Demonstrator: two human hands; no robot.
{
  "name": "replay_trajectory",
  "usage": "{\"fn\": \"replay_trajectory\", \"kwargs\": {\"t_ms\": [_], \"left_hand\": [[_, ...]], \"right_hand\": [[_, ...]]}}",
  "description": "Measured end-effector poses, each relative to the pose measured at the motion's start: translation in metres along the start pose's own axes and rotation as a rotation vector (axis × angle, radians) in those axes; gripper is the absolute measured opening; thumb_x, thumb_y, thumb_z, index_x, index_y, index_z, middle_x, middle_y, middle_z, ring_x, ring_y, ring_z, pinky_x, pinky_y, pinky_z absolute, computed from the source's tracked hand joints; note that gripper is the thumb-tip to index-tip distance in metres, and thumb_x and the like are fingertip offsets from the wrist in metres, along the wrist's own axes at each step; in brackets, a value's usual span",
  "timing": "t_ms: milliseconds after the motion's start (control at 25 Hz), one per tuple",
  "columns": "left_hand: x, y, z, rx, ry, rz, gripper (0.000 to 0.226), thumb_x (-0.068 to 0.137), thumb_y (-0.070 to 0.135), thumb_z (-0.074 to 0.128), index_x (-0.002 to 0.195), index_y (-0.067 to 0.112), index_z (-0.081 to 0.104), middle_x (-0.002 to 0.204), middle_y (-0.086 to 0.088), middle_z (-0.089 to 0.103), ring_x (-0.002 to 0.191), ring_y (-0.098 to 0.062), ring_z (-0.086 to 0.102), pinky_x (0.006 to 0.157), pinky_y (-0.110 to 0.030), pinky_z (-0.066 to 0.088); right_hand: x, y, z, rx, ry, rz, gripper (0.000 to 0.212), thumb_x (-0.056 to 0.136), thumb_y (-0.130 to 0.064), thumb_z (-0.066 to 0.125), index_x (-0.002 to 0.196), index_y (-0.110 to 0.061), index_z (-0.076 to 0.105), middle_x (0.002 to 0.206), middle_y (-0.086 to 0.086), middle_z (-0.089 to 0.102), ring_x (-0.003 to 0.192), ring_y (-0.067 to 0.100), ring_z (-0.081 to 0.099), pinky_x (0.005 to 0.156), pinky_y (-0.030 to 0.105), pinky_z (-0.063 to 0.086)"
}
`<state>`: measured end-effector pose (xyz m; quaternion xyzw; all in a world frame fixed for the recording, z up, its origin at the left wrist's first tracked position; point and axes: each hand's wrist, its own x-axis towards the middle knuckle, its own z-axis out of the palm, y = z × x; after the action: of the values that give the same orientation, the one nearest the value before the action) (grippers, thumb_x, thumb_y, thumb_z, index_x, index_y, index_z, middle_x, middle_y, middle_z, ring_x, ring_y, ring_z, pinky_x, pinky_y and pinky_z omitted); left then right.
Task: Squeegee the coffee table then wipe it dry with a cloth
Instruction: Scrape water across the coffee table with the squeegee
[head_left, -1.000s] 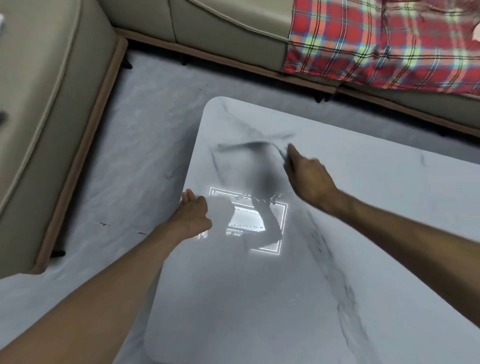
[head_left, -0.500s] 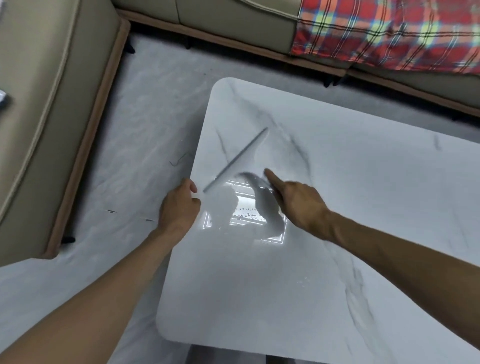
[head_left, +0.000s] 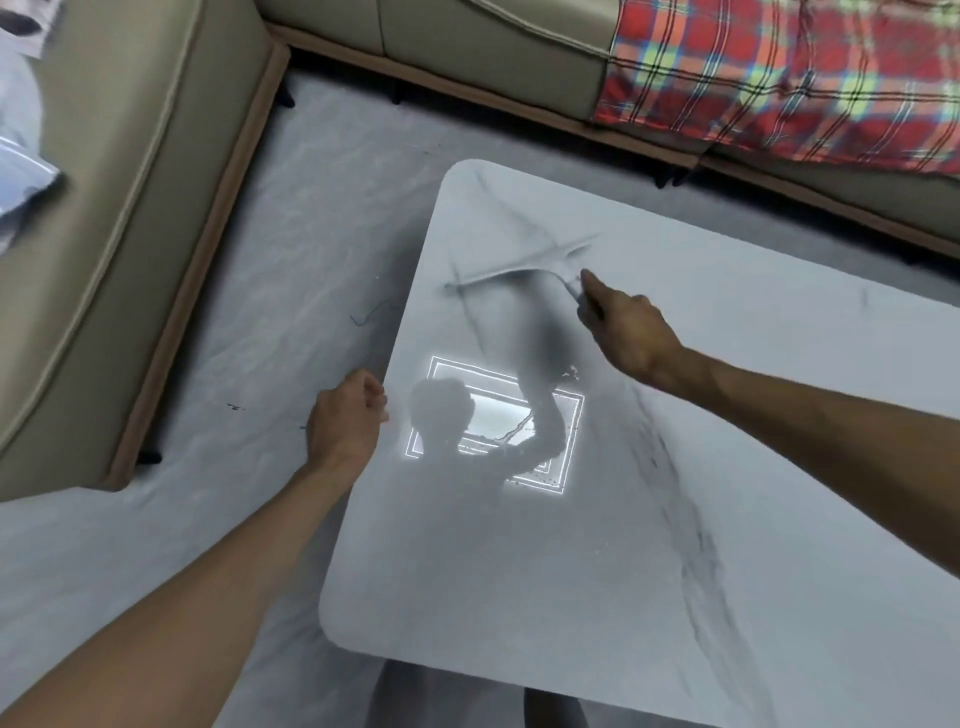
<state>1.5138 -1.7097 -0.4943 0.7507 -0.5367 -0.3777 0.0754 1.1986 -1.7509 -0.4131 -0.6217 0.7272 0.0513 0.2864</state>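
Observation:
A white marble-patterned coffee table (head_left: 597, 545) fills the middle and right of the view. My right hand (head_left: 626, 327) is shut on the handle of a pale squeegee (head_left: 519, 265), whose long blade lies blurred across the far left part of the tabletop. My left hand (head_left: 345, 421) rests loosely curled at the table's left edge, holding nothing that I can see. A ceiling light and my shadow reflect in the glossy top between my hands. No cloth is in view.
A beige sofa (head_left: 130, 182) wraps around the left and back. A red plaid blanket (head_left: 779, 73) hangs over its far right seat. Pale grey marbled floor (head_left: 291, 270) runs between sofa and table. A white bag (head_left: 21, 171) lies on the left sofa.
My right hand has pushed the squeegee away from me, from near the table's left edge to the far left part of the top. My left hand stayed at the edge.

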Motion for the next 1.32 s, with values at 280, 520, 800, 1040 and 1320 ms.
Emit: {"fn": "replay_trajectory", "kwargs": {"t_ms": [280, 520, 800, 1040, 1320], "left_hand": [[-0.003, -0.034, 0.0, -0.021, -0.057, -0.143, 0.034, 0.091, 0.007, 0.043, 0.124, 0.013, 0.051, 0.124, -0.009, 0.061, 0.107, -0.028, 0.059, 0.084, -0.028, 0.046], [-0.011, -0.038, 0.007, -0.115, -0.221, -0.236, 0.049, 0.086, 0.007, 0.05, 0.134, 0.015, 0.042, 0.132, -0.011, 0.055, 0.108, -0.027, 0.057, 0.081, -0.028, 0.043], [-0.028, -0.039, 0.002, -0.154, -0.253, -0.213, 0.042, 0.086, 0.008, 0.051, 0.127, 0.014, 0.048, 0.13, -0.008, 0.058, 0.109, -0.025, 0.057, 0.083, -0.029, 0.044], [-0.044, -0.06, -0.003, -0.143, -0.248, -0.265, 0.052, 0.085, 0.008, 0.053, 0.135, 0.015, 0.043, 0.138, -0.008, 0.052, 0.117, -0.027, 0.055, 0.086, -0.027, 0.042], [-0.05, -0.082, -0.009, -0.135, -0.22, -0.307, 0.055, 0.085, 0.008, 0.053, 0.137, 0.015, 0.038, 0.134, -0.011, 0.054, 0.11, -0.029, 0.056, 0.082, -0.03, 0.044]], "right_hand": [[0.058, -0.09, 0.052, 0.084, 0.029, 0.089, 0.039, 0.097, -0.022, 0.036, 0.135, -0.014, 0.035, 0.11, 0.022, 0.061, 0.09, 0.042, 0.055, 0.057, 0.037, 0.036], [-0.063, -0.037, 0.104, -0.162, -0.187, -0.212, 0.057, 0.1, -0.026, 0.034, 0.153, -0.03, 0.011, 0.095, 0.017, 0.062, 0.081, 0.04, 0.06, 0.064, 0.039, 0.042], [-0.155, 0.045, 0.073, -0.323, -0.333, -0.227, 0.056, 0.101, -0.033, 0.032, 0.152, -0.038, 0.008, 0.096, 0.003, 0.062, 0.08, 0.031, 0.061, 0.069, 0.039, 0.048], [-0.081, -0.041, 0.08, 0.083, -0.054, -0.084, 0.048, 0.1, -0.027, 0.04, 0.146, -0.024, 0.03, 0.089, 0.016, 0.068, 0.079, 0.04, 0.062, 0.075, 0.04, 0.049], [-0.114, -0.102, 0.17, 0.091, -0.045, -0.05, 0.058, 0.098, -0.015, 0.036, 0.152, -0.024, 0.017, 0.089, 0.016, 0.064, 0.071, 0.036, 0.055, 0.061, 0.035, 0.033]]}}
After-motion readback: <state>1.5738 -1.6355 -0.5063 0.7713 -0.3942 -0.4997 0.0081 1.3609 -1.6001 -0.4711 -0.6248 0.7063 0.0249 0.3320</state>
